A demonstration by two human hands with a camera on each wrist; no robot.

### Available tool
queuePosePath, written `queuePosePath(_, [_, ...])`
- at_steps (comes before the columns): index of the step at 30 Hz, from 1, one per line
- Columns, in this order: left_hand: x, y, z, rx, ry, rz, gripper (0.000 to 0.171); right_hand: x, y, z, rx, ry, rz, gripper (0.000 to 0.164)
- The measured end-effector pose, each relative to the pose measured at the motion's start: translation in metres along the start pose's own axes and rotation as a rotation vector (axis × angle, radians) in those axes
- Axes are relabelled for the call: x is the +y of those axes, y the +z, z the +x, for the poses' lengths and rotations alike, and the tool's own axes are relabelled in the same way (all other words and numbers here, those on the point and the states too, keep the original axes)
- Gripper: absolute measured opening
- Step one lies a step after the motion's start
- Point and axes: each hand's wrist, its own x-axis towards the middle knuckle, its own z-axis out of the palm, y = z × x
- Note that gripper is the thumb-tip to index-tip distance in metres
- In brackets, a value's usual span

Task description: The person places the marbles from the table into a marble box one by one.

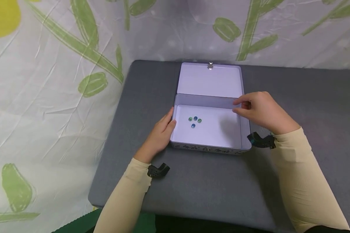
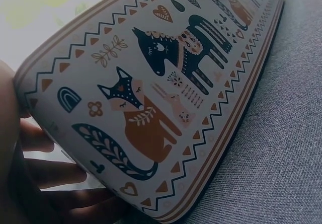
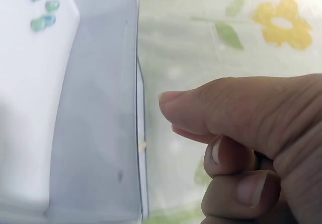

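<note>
A tin box (image 1: 210, 142) sits open in the middle of the head view on a grey worktop (image 1: 309, 97), its lid (image 1: 210, 79) laid back toward the top of the frame with a small clasp (image 1: 210, 66) at its far edge. The left hand (image 1: 160, 136) lies just left of centre, its fingers straight and pressed flat against the box's left wall. In the left wrist view the painted side of the tin, with a fox (image 2: 138, 121) and a horse (image 2: 188, 45), fills the frame, and the fingers (image 2: 55, 173) sit behind its near corner at lower left. The right hand (image 1: 261, 111) hovers over the right rim of the box, right of centre. Its fingers are curled in with the thumb across them, as the right wrist view shows at lower right. Whether something small is pinched between them I cannot tell.

As a judgement, the step goes best if the left hand keeps steady pressure on the wall so the light tin does not slide, while the right hand works low over the box floor; anything round dropped from height would likely bounce or roll on bare metal.

Counted: one box with one lid and one clasp. Four small glass beads (image 1: 194, 121) cluster left of centre on the box floor, two greenish and two blue. A black wrist mount (image 1: 158, 171) shows on each arm, two in all.
</note>
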Motion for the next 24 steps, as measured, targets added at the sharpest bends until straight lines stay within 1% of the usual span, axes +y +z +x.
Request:
queuePosePath(3, [0.001,0.0,0.0,-0.001,-0.008,0.004,0.061,0.012,-0.002,-0.011,0.016,0.041,-0.003,0.022])
queuePosePath(7, [0.001,0.0,0.0,0.006,-0.013,0.006,0.061,0.026,-0.004,-0.025,0.019,0.097,0.001,0.024])
queuePosePath(11, [0.0,0.001,0.002,-0.002,-0.016,0.006,0.061,0.042,-0.005,-0.038,0.02,0.138,-0.018,0.027])
queuePosePath(17, [-0.003,-0.002,-0.001,0.012,-0.021,0.003,0.061,0.058,-0.004,-0.048,0.004,0.161,-0.018,0.029])
queuePosePath(24, [-0.005,-0.01,-0.006,0.032,-0.044,0.007,0.061,0.076,0.006,-0.055,-0.016,0.162,-0.009,0.029])
